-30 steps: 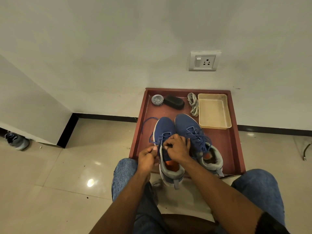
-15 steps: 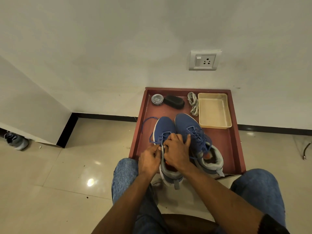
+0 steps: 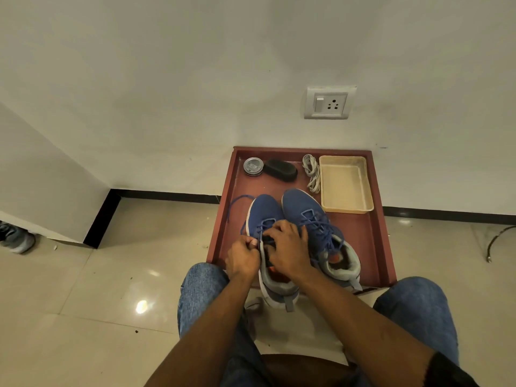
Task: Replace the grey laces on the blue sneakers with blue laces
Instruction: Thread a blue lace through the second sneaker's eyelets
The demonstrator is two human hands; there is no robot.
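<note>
Two blue sneakers stand side by side on a red-brown tray. The right sneaker is laced with a blue lace. The left sneaker is partly laced; a loose end of its blue lace curves out over the tray on the left. My left hand pinches the lace at the shoe's left edge. My right hand grips the tongue and upper eyelets and hides them. The grey laces lie bundled at the back of the tray.
A round tin and a black brush lie at the tray's back left, a beige plastic tray at its back right. My jeans-clad knees flank the tray's front. A wall socket is above, and a grey shoe lies far left.
Both hands have closed in on the left sneaker's upper eyelets. My left hand moved right to the shoe's edge and my right hand settled over the tongue.
</note>
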